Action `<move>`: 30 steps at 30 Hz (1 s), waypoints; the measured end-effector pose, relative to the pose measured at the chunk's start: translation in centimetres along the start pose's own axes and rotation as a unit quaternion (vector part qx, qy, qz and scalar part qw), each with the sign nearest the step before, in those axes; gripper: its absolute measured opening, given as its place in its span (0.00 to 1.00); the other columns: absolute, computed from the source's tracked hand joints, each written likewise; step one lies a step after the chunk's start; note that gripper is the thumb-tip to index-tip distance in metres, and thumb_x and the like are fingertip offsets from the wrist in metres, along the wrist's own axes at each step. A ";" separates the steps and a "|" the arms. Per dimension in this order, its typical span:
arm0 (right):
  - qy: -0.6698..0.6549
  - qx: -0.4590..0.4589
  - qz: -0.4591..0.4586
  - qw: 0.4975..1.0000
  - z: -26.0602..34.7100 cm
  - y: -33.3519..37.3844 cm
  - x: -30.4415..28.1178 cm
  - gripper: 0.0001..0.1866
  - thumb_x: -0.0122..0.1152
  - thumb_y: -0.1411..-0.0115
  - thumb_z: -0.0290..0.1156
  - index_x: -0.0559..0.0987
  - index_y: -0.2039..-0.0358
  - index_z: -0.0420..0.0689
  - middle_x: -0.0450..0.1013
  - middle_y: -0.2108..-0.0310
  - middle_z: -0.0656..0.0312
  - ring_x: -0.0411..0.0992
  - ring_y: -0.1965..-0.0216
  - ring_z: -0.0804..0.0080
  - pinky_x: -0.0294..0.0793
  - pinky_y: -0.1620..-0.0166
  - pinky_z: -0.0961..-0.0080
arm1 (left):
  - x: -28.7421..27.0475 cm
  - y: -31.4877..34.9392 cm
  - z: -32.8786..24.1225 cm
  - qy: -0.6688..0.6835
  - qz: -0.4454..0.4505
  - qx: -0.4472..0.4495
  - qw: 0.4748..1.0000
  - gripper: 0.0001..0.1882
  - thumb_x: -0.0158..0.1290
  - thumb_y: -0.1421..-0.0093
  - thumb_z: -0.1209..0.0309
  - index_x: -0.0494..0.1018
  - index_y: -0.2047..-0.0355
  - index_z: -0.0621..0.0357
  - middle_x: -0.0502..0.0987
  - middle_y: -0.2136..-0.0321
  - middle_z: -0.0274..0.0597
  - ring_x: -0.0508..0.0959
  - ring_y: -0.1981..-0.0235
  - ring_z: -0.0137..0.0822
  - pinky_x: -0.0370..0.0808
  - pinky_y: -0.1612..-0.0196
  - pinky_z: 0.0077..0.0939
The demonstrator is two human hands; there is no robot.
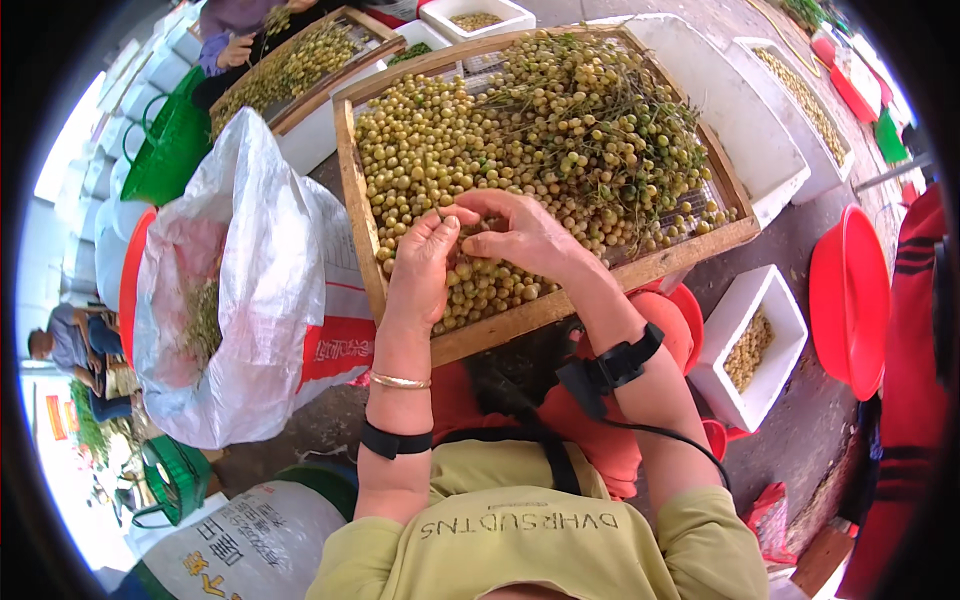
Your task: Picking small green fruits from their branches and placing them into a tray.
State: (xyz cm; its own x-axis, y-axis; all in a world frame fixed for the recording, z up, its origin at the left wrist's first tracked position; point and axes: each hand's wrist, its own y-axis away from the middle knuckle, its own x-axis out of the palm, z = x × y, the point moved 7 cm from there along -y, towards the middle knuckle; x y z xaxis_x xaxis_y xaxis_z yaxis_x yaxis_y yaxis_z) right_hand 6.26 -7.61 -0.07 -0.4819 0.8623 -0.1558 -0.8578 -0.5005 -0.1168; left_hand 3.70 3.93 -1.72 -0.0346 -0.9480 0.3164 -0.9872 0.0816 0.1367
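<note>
A wooden-framed mesh tray (600,274) lies tilted in front of me. Small round yellow-green fruits (410,130) cover its left and near parts, and fruits still on their twigs (620,130) are heaped at its right. Over the near left part of the tray, my left hand (425,262) is closed, thumb and forefinger pinching a thin fruit stem. My right hand (525,235) meets it from the right, its fingers curled round fruits between the two hands. The right fingers partly hide these fruits.
A white woven sack (270,260) with bare twigs inside stands left of the tray. White foam boxes (765,380), some holding loose fruits, and a red basin (850,300) are at the right. Another person's hand (236,50) is beside a second tray (300,110) at the far left.
</note>
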 end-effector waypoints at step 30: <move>0.190 -0.014 -0.052 0.980 0.2 0.7 -0.6 0.10 0.57 0.48 0.32 0.77 0.75 0.37 0.72 0.83 0.52 0.72 0.81 0.59 0.69 0.75 0.68 | 2.1 -0.9 -3.8 -0.485 -0.057 0.159 0.858 0.07 0.51 0.46 0.76 0.70 0.80 0.64 0.69 0.88 0.31 0.68 0.85 0.20 0.64 0.83 0.17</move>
State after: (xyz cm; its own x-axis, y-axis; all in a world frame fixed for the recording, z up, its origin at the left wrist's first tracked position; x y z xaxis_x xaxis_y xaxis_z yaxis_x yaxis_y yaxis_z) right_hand 5.91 -8.46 0.10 -0.2866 0.8204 -0.4948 -0.8909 -0.4181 -0.1773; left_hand 5.11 3.06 2.40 0.1038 -0.7666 -0.6337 -0.9799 0.0302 -0.1972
